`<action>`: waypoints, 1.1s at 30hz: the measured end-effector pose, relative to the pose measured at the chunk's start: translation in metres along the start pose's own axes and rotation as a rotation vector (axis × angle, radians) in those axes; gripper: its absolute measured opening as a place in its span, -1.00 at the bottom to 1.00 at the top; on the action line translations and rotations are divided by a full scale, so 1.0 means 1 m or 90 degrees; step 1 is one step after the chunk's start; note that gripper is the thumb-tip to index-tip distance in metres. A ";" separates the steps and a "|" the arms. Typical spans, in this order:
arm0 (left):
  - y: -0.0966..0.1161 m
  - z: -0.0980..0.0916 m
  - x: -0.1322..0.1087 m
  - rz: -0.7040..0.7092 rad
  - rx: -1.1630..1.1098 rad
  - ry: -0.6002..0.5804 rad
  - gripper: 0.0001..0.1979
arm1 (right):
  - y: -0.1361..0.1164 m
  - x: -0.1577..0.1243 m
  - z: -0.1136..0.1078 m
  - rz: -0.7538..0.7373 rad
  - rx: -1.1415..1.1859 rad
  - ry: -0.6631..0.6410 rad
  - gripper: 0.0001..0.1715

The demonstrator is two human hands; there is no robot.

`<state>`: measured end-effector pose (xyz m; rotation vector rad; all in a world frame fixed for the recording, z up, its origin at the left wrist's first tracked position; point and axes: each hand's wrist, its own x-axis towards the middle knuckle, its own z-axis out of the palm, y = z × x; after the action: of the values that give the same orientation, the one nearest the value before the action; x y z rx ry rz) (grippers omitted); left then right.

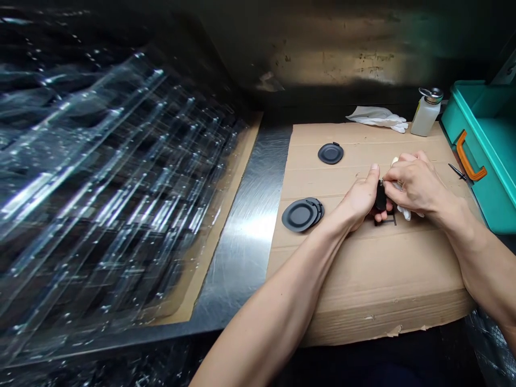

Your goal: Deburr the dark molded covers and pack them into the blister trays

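Over the cardboard sheet (374,263), my left hand (360,196) is closed round a small black part (380,198), thumb along its upper edge. My right hand (417,183) meets it there, fingers pinched at the part's top edge; what the fingertips hold is hidden. A white cloth (404,214) shows beneath my right hand. Left of my hands lie several dark round lid-like discs: one alone (331,153) farther back, and an overlapping pile (300,215) nearer me.
Clear plastic trays (121,204) are stacked at the left on cardboard. A metal strip (248,215) separates them from my sheet. At the back are a white glove (379,117) and a pump bottle (426,114). At right lie black tweezers (457,171) beside a green toolbox (467,129).
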<state>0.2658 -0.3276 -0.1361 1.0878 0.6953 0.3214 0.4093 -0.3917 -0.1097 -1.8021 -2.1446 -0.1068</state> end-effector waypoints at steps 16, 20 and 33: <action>-0.004 0.001 0.001 0.017 0.007 0.020 -0.32 | 0.001 0.001 0.000 0.024 0.046 0.002 -0.73; -0.004 0.001 0.001 0.023 0.020 0.010 -0.33 | 0.001 0.001 -0.001 0.025 0.050 -0.005 -0.74; 0.005 -0.001 0.000 -0.053 -0.115 0.036 -0.32 | 0.008 0.002 0.001 0.086 0.100 0.024 -0.76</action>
<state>0.2659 -0.3249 -0.1320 0.8781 0.7448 0.3371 0.4163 -0.3879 -0.1117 -1.8307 -1.9411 0.0586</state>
